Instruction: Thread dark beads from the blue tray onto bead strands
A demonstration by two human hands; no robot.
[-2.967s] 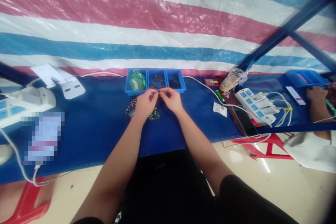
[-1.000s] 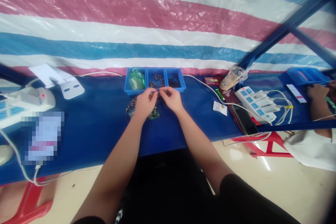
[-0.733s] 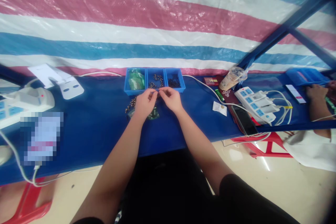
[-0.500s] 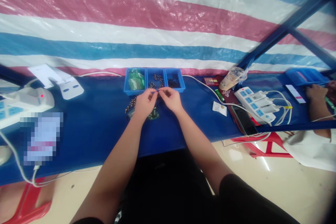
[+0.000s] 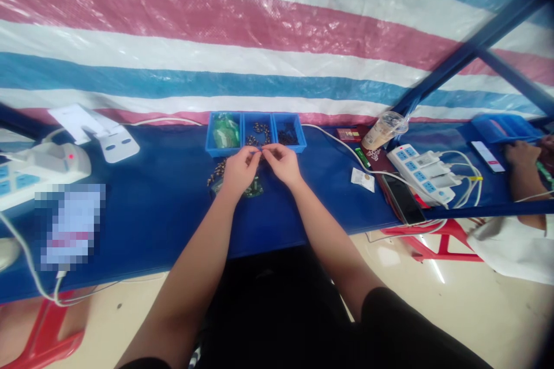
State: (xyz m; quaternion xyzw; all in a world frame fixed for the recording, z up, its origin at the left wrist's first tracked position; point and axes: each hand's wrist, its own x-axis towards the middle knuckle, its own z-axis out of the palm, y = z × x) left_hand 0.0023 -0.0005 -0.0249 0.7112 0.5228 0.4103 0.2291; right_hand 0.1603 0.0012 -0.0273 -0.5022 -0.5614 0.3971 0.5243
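My left hand and my right hand meet fingertip to fingertip just in front of a blue three-part tray. Both are pinched closed; whatever lies between the fingertips is too small to make out. In the tray's left compartment is a green plastic bag. Small brass-and-black parts fill some of the middle one, and dark small parts lie in the right one. More brass-coloured pieces are on the table beside my left hand. Beneath my hands, partly hidden, lies a dark green piece resembling circuit boards.
On the blue table stand a left power strip, a blurred-out phone and a white stand. To the right are a plastic drink cup, a power strip, a dark phone and a small white packet. Another person's hand rests farther right.
The view has shifted very slightly. Both hands stay together in the same pinch, with no other visible change.
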